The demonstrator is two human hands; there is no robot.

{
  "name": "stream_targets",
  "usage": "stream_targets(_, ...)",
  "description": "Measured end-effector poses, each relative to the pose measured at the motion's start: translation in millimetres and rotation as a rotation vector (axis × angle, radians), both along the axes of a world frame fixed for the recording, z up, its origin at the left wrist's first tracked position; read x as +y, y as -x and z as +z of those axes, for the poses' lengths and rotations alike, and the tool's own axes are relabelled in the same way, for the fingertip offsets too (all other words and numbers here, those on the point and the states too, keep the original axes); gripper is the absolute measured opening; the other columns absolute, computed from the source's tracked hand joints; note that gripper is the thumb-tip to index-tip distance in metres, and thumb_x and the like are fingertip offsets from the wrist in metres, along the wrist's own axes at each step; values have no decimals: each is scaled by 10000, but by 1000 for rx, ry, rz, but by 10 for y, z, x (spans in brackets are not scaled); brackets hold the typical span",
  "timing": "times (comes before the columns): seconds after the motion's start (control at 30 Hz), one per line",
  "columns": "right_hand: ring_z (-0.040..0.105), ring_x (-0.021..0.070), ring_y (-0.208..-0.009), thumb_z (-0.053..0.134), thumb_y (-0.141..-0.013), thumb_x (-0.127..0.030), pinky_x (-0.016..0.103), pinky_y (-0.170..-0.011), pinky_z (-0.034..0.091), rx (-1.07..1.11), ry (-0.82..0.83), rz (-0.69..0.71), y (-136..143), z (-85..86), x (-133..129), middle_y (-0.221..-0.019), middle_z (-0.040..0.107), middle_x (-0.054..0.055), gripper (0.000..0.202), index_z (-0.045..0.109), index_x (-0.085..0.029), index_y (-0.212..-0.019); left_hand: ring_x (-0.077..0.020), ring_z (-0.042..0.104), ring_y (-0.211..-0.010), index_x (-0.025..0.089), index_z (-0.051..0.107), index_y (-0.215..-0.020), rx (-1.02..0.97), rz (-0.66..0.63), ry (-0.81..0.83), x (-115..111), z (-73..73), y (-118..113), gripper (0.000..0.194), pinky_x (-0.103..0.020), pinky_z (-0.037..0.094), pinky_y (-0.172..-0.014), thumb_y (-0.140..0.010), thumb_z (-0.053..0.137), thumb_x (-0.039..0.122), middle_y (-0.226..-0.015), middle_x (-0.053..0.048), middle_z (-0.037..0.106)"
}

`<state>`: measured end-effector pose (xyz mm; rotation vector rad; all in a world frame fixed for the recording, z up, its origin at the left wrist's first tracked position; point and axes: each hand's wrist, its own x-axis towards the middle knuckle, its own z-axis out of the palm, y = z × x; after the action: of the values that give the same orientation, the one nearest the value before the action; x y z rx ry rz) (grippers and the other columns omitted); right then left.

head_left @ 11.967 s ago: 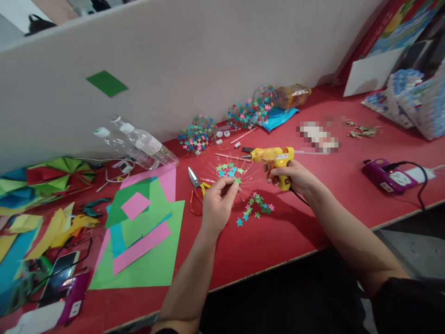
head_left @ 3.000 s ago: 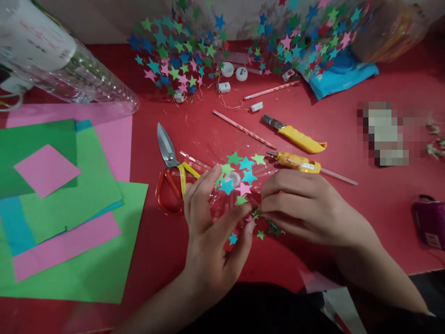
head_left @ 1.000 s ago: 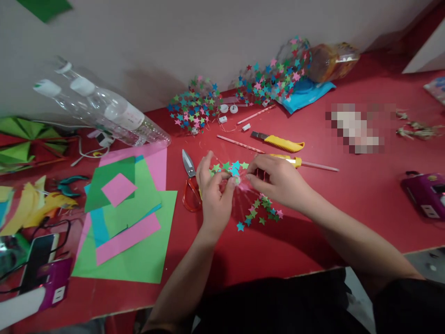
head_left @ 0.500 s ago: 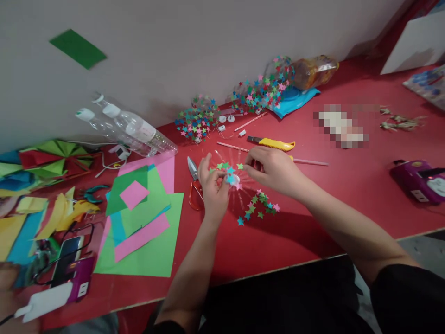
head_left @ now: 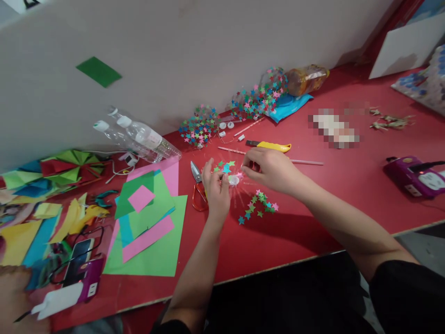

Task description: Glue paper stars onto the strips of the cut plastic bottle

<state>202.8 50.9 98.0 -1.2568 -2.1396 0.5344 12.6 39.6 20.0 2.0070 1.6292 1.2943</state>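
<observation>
My left hand (head_left: 218, 190) is closed around the base of a clear plastic piece with thin strips (head_left: 236, 197) spreading out from a round whitish centre (head_left: 233, 180). Green and blue paper stars (head_left: 227, 167) sit on its strips, close to my fingers. My right hand (head_left: 267, 166) pinches at the right side of that piece, beside a pink star (head_left: 239, 175); whatever lies between its fingertips is too small to make out. Just below, loose paper stars (head_left: 260, 204) are scattered on the red table (head_left: 295, 232). Red-handled scissors (head_left: 199, 197) lie left of my left hand.
A yellow cutter knife (head_left: 273, 146) and straws (head_left: 306, 162) lie beyond my right hand. Star-covered ornaments (head_left: 200, 125) and clear bottles (head_left: 139, 137) line the wall. Coloured paper sheets (head_left: 160, 260) are stacked at left; another person's hand (head_left: 14, 287) is at the left edge.
The view has shifted a little, moving the left-side things rightward. My right hand stays pinched near the plastic piece, which has turned slightly, showing its round centre more; the stars on it have shifted.
</observation>
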Motion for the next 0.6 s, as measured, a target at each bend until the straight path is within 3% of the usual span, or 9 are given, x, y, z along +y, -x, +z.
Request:
stream_targets(0.17,490,114,-676,525,-859,-214,259,-617,293,-25,19,14,28,-8,-6,-771,609,22,107,568,-165,-774,-238,309,-1421,211,527,-803,-4,-13,2,6,-4,-8,241,-516,182,-1180,-956,451,381,-1481,-85,440)
stream_targets(0.37,483,114,-673,536,-859,-216,260,-612,293,-35,17,21,25,-11,4,-752,600,14,107,571,-163,-772,-243,227,-1463,210,546,-803,-7,-19,22,-8,35,-15,215,-516,163,-1185,-927,517,383,-1519,-88,392)
stream_targets(0.6,475,119,-681,528,-863,-227,269,-617,293,-56,7,24,30,-43,7,-773,607,19,111,575,-163,-786,-269,277,-1446,204,542,-752,-13,-41,23,-10,49,-28,238,-554,209,-1167,-903,556,386,-1532,-76,382)
